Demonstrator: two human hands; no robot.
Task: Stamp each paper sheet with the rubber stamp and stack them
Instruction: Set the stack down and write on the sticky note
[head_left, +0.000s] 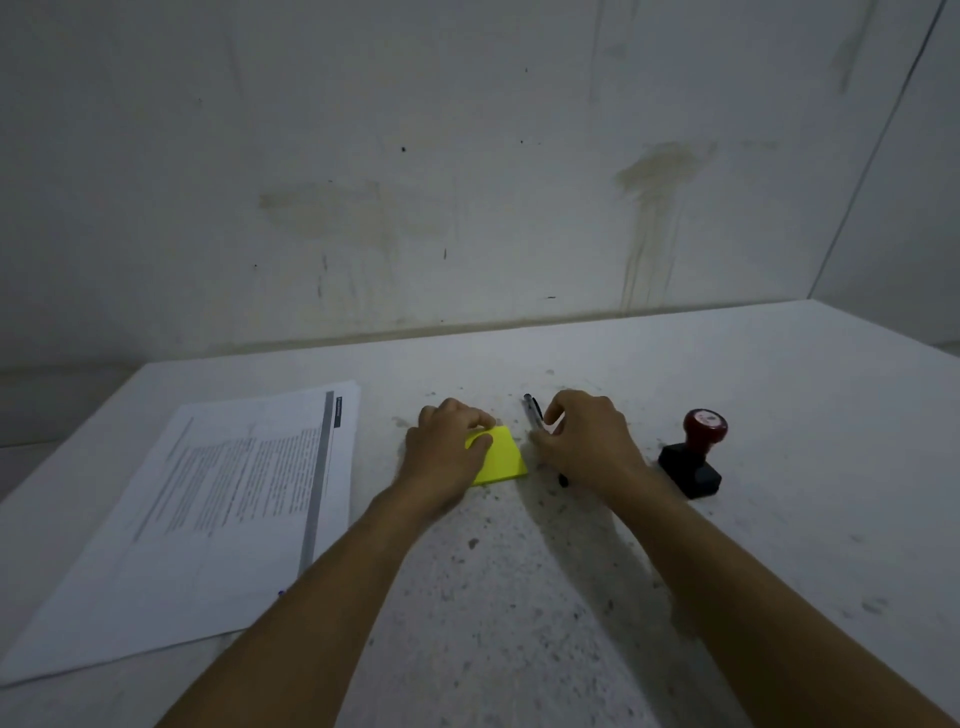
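On the left of the pale, speckled stone-like worktop (519, 597) lies a stack of white printed paper sheets (208, 519), flat, turned at a slant, with a grey band running along its right-hand edge; nothing touches it, though the left forearm passes just beside its near right corner. Next comes the left hand (441, 457), laid palm-down on a small bright yellow square pad of sticky notes (501, 457); its grip is loosely curled, the thumb resting on the pad's top left part and the fingers bent over the far edge, so that it presses the pad rather than lifts it, and the right half of the pad shows bare. Just right of the pad lies a dark slim pen (535, 415), its far end showing beyond the knuckles and its near tip showing below the palm. The right hand (587, 441) is bent over the pen, the grip partly closed about its middle; whether the fingers actually pinch it or only rest on it I cannot tell. Farther right, apart from both hands, the rubber stamp (693, 454) with a dark red round knob and a black rectangular base stands on the worktop, untouched and leaning slightly.
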